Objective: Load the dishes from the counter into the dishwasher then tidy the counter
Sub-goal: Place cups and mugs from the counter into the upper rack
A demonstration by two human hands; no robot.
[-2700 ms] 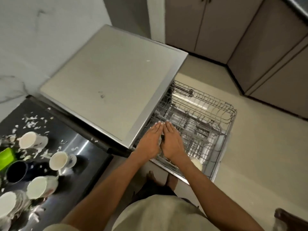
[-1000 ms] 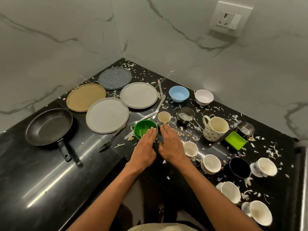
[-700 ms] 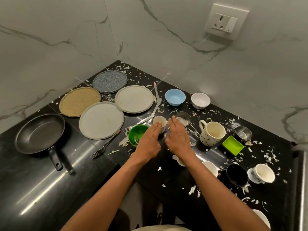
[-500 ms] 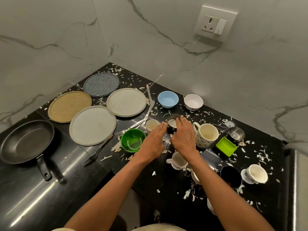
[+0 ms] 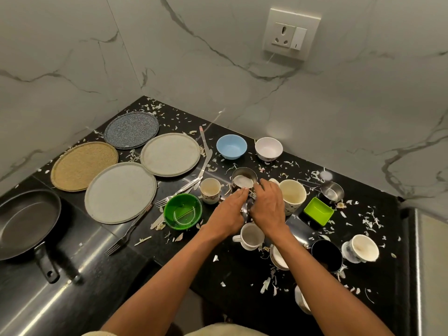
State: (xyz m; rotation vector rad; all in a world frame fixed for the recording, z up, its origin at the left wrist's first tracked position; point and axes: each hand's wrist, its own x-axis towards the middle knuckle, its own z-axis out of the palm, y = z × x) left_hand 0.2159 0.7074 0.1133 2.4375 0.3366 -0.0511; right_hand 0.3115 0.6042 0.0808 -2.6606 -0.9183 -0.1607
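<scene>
The head camera looks down on both hands meeting at the middle of the black counter point(image 5: 72, 301). The left hand point(image 5: 229, 213) lies flat with its fingers straight and together, their tips touching the near wall of a small steel cup point(image 5: 244, 179). The right hand point(image 5: 268, 206) sits just beside it, fingers bent down toward some thin metal cutlery between the hands — whether it has hold of any piece I cannot tell, since the knuckles hide the fingertips.

Close around them stand the dishes to be loaded. Left of the steel cup is a small patterned cup point(image 5: 210, 190), then a green bowl point(image 5: 183, 211). Right of the right hand, touching it or nearly so, is a tall cream mug point(image 5: 292, 196), with a lime green dish point(image 5: 318, 210) and a second steel cup point(image 5: 331, 190) beyond. Under the wrists sits a white cup point(image 5: 251, 236); the right forearm covers part of another white cup point(image 5: 278, 259), and a dark mug point(image 5: 326, 254) and a cream cup point(image 5: 362, 248) stand farther right.

Behind are a blue bowl point(image 5: 231, 146) and a white bowl point(image 5: 268, 148). To the left lie four plates — speckled point(image 5: 131, 129), tan point(image 5: 84, 166) and two grey ones point(image 5: 170, 154) point(image 5: 120, 192) — then a frying pan point(image 5: 25, 224). A fork point(image 5: 126, 235) and knives point(image 5: 205, 161) lie among white scraps point(image 5: 371, 221).
</scene>
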